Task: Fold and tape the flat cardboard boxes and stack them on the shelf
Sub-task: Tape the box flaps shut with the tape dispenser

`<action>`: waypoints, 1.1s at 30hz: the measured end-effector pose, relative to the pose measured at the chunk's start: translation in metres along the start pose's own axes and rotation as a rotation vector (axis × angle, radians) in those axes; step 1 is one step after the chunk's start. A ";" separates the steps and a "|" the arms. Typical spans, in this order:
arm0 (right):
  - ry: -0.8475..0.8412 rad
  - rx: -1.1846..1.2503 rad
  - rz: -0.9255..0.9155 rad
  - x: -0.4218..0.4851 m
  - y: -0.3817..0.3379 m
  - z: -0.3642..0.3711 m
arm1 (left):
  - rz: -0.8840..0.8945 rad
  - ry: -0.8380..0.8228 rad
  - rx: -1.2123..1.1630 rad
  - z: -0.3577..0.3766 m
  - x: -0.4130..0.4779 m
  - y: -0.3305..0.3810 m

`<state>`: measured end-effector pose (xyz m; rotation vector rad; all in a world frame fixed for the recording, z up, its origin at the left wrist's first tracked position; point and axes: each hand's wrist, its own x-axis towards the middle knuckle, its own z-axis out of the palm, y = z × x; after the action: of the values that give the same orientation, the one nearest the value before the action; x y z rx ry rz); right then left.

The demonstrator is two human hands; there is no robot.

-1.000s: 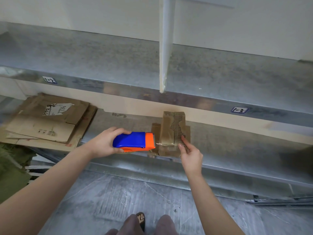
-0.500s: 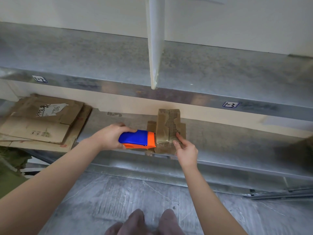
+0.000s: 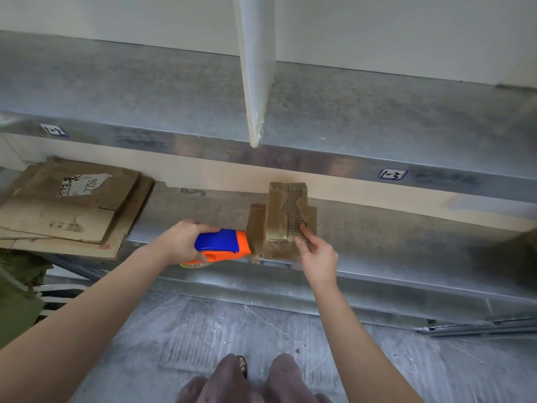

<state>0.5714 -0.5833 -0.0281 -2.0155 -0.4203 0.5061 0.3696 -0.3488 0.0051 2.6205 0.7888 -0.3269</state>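
Metal shelf [image 3: 377, 242] — sm. box [image 3: 286, 216] nr front edge, flat cardboard stack [image 3: 72, 210] left.

L hand [image 3: 183, 242] – fingers curled tight, R hand [image 3: 318, 257] – fingers flat

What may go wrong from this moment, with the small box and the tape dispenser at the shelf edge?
1. The small box sits at the front edge of the lower shelf, steadied only by fingers of the right hand. A tug from the tape dispenser might slide it off.
2. The left hand holds the dispenser against the box's left side flap, so the tape may go on crooked or bend that flap.
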 end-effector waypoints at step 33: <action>-0.063 -0.559 -0.403 -0.018 0.003 -0.033 | 0.289 0.318 -0.098 0.054 0.004 0.101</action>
<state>0.5729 -0.6181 -0.0135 -2.3559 -1.0747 0.2092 0.4242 -0.4474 -0.0155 2.6768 0.4916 0.2086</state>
